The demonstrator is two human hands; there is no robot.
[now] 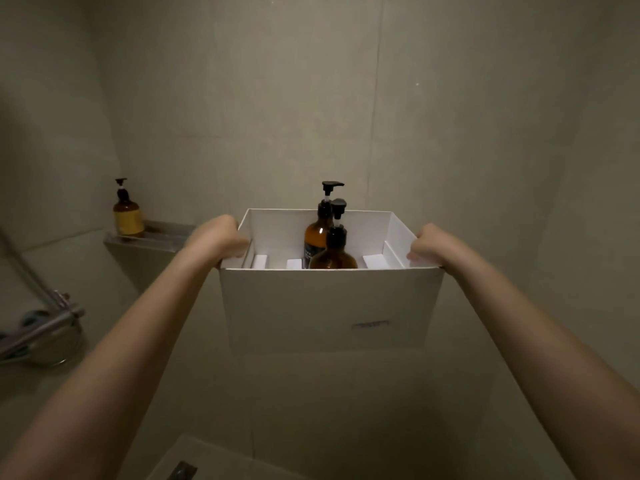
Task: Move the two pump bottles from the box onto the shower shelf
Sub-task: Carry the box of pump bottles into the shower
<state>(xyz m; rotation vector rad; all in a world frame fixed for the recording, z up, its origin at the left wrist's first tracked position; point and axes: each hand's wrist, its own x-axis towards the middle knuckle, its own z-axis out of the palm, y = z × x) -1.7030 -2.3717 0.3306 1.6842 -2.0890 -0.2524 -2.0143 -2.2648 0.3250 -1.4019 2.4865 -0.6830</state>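
I hold a white open-topped box (pixel 325 306) up in front of me against the tiled wall. My left hand (pixel 221 239) grips its left edge and my right hand (pixel 429 245) grips its right edge. Two amber pump bottles with black pumps stand upright inside, right of centre: the far bottle (pixel 317 233) is taller in view, and the near bottle (pixel 335 252) stands just in front of it. The shower shelf (pixel 162 233) juts from the wall's left corner, level with my left hand.
A third amber pump bottle with a yellow label (pixel 127 213) stands on the left end of the shelf. A chrome shower fitting (pixel 45 330) projects at lower left. White inserts lie on the box floor. A drain (pixel 181 471) shows below.
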